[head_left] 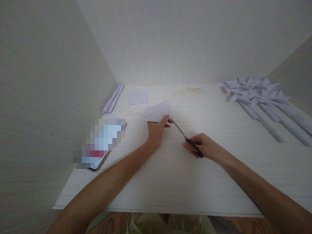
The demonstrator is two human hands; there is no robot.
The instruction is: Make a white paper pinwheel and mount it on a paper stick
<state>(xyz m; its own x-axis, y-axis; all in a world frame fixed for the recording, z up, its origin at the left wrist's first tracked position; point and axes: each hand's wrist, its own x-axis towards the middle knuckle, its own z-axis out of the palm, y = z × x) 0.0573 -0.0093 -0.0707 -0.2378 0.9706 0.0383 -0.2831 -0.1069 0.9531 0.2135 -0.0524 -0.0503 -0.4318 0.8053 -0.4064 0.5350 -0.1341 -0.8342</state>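
Your left hand (156, 130) pinches the folded paper (157, 112) mid-table while your right hand (206, 147) grips the scissors (185, 138), blades closing at the paper's near edge. Your left thumb sits just beside the blades and could get nicked. Open table lies near you; pinwheels (255, 92) crowd the far right, walls close the left

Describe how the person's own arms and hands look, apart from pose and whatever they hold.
Both arms are bare as far as the frame shows: no sleeve, glove, watch, bracelet or ring can be seen. The left hand and right hand are bare too, with no marks or bandages that can be made out. The forearms are slender and enter from the bottom edge. Fingernails are too small to judge.
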